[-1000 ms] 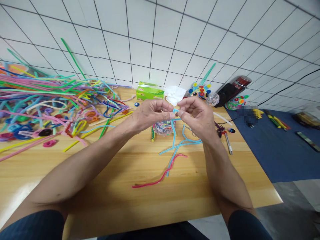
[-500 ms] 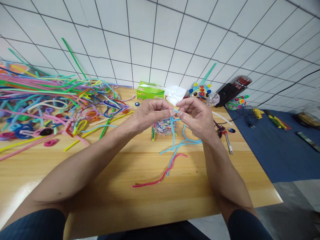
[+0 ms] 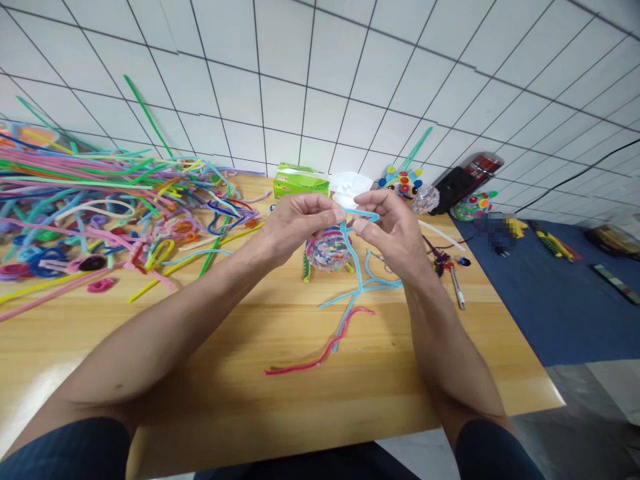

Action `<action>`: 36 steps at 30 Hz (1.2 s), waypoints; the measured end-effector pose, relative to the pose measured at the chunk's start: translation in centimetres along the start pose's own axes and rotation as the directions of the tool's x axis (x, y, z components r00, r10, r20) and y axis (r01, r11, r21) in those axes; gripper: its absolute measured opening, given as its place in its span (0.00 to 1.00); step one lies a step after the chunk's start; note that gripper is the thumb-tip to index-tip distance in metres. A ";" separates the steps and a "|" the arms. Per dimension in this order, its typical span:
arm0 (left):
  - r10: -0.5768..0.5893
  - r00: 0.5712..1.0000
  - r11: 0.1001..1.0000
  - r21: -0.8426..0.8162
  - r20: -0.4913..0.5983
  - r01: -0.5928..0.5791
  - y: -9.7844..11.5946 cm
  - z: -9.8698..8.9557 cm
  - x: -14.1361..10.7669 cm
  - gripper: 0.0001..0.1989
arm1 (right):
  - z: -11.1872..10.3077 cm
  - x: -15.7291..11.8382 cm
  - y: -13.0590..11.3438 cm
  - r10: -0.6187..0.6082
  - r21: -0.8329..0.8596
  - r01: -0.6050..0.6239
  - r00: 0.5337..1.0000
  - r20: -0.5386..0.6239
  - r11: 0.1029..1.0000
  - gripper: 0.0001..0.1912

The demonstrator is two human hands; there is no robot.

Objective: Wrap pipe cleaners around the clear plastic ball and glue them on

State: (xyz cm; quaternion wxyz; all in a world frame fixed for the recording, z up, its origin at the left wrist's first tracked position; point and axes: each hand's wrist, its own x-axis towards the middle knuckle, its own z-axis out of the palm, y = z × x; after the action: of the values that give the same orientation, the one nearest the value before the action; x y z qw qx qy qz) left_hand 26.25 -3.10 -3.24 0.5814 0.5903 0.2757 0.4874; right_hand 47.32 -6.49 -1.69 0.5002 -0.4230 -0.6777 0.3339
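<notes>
Above the middle of the table, my left hand (image 3: 305, 223) pinches a light-blue pipe cleaner (image 3: 352, 250) between thumb and forefinger. A bent end of it reaches right, toward my right hand (image 3: 393, 233). That hand's thumb and forefinger stand apart around the bend, not closed on it. The rest of the stem hangs down toward other light-blue pipe cleaners (image 3: 383, 285) lying on the wood. Behind and below my hands is a clear round container of colourful bits (image 3: 329, 253), partly covered. A pink-red pipe cleaner (image 3: 327, 350) lies nearer me, crossing a blue one.
A big heap of coloured pipe cleaners (image 3: 100, 193) fills the left side. Along the wall are a green tissue pack (image 3: 300, 181), a decorated figure (image 3: 403, 183) and a dark red flask (image 3: 483, 172). A white pen (image 3: 457, 287) lies at right on the table (image 3: 225, 400).
My right thumb and forefinger have parted from the pinch and moved slightly right. A bent end of the blue pipe cleaner now shows between my hands. My left hand keeps its pinch.
</notes>
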 end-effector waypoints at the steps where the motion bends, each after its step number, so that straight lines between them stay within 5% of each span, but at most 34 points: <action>1: 0.005 0.999 1.000 -0.017 -0.041 -0.006 -0.1 0.0 0.1 0.19 | 0.1 0.1 0.2 0.033 0.014 -0.034 0.999 0.015 0.999 0.23; 8: 0.034 0.981 0.993 -0.103 -0.191 -0.054 -0.5 0.1 0.4 0.23 | 1.2 0.1 0.5 0.146 0.009 -0.147 0.989 0.026 0.989 0.12; 22: 0.048 0.952 0.985 -0.146 -0.304 -0.096 -1.4 1.9 -0.7 0.26 | 2.6 -0.3 0.6 0.101 -0.029 -0.104 0.990 -0.095 0.994 0.11; 31: -0.031 0.989 0.973 -0.229 -0.146 -0.004 -1.7 1.7 -0.2 0.30 | 2.2 -0.1 0.8 0.090 -0.051 -0.095 0.992 -0.090 0.994 0.11; 36: -0.056 0.983 0.965 -0.260 -0.175 0.009 -1.8 1.6 -0.2 0.26 | 2.2 0.0 0.6 0.103 -0.019 -0.104 0.993 -0.061 0.994 0.07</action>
State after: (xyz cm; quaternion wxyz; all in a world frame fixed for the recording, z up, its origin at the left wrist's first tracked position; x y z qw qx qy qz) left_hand 28.05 -3.67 -4.72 0.6339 0.4583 0.2710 0.5610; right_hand 45.33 -6.33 -2.85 0.4977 -0.4731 -0.6431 0.3389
